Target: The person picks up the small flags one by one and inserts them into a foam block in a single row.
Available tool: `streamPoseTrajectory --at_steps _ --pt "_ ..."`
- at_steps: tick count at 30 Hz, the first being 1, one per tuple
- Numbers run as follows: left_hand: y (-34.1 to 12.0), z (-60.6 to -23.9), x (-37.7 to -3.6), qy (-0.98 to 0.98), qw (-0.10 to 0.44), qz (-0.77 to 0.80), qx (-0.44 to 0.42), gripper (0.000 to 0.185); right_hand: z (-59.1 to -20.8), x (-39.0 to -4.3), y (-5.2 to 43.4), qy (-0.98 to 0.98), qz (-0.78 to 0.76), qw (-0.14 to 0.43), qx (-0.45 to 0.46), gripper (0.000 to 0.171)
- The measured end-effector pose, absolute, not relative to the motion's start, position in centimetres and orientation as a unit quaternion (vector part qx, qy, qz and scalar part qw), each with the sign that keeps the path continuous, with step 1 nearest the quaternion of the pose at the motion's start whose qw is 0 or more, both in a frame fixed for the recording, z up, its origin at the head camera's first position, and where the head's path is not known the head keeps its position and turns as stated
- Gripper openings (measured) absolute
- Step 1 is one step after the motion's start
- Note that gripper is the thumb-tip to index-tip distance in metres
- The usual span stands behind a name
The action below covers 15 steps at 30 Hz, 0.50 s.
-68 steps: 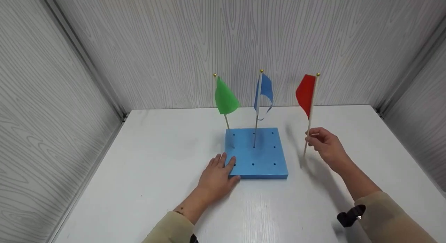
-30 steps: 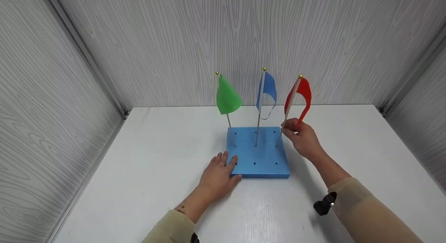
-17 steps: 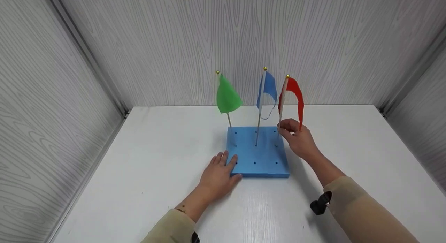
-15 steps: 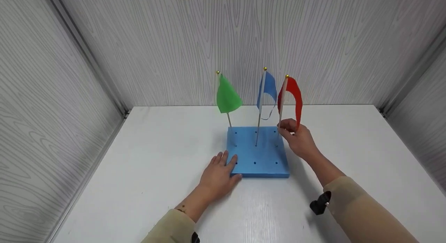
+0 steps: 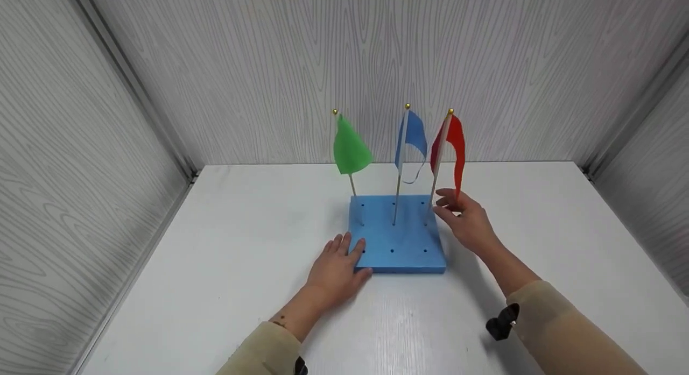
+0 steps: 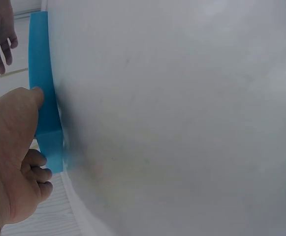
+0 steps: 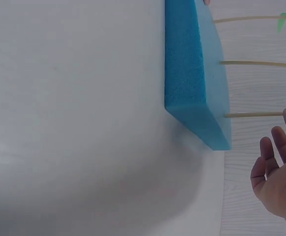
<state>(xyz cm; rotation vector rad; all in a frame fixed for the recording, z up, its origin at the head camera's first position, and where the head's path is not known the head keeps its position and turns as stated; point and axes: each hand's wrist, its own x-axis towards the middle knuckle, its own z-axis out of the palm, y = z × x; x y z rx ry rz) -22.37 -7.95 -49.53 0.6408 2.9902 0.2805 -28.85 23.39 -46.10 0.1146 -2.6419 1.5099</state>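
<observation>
A blue foam block with rows of small holes sits on the white table, and three small flags stand in its middle row. The green flag leans left, the blue flag is in the centre, and the red flag is at the right, its stick tilted a little. My left hand lies flat with spread fingers on the block's front left corner. Beside the red flag's stick, my right hand has its fingers parted, thumb and fingertips close to the stick.
The white table carries the block near its middle. Wood-grain panels enclose it: a back wall, a left wall and a right wall. A small black device is strapped at the right sleeve.
My right hand brought the red flag from the right into the block's right middle hole. Its fingers have since parted from the stick and drawn slightly back. My left hand stayed on the block.
</observation>
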Motion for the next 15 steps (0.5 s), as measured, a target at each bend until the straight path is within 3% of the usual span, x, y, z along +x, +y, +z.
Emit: streamPoseTrajectory --at_steps 10,15 --pt "-9.2 -49.3 -22.8 0.976 0.033 0.099 0.193 0.078 -46.0 -26.4 24.6 -0.912 0.406 0.035 0.045 0.057" --pt "-9.7 -49.4 -22.9 0.974 -0.001 0.133 0.183 0.084 -46.5 -24.4 25.4 -0.943 0.331 0.024 0.038 0.072"
